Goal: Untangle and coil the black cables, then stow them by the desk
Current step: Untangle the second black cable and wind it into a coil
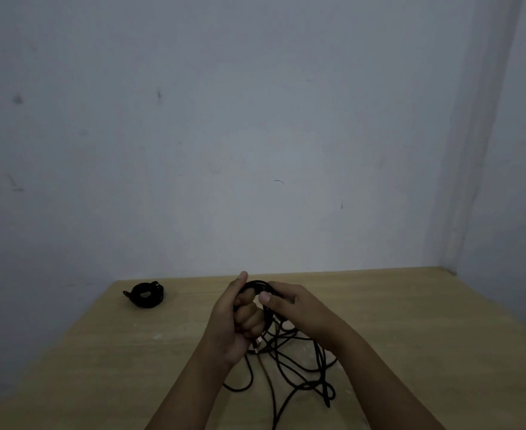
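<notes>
Head camera looks down over a light wooden desk point(410, 305) pushed into the corner of a pale wall point(255, 119). Both hands are raised just above the desktop, working the same black cable point(302, 364). The left hand point(240, 318) is closed in a fist round a small bundle of loops, thumb up along the top of it, apparently acting as the form that keeps the finished turns from springing apart. The right hand point(289, 302) curls its fingers over the top of that same bundle, thumb tip pressing near the left fist, seemingly laying the next turn onto the coil.

Beneath the hands, the rest of this cable sprawls on the desk in loose, crossing loops, reaching toward the near edge; that slack is probably left lying so it can feed up freely. One connector end seems to hang just below the left fist, though it is too dim to be sure.

Well apart, near the far left corner, a finished coil point(145, 294) sits flat on the desk, out of the working area.
</notes>
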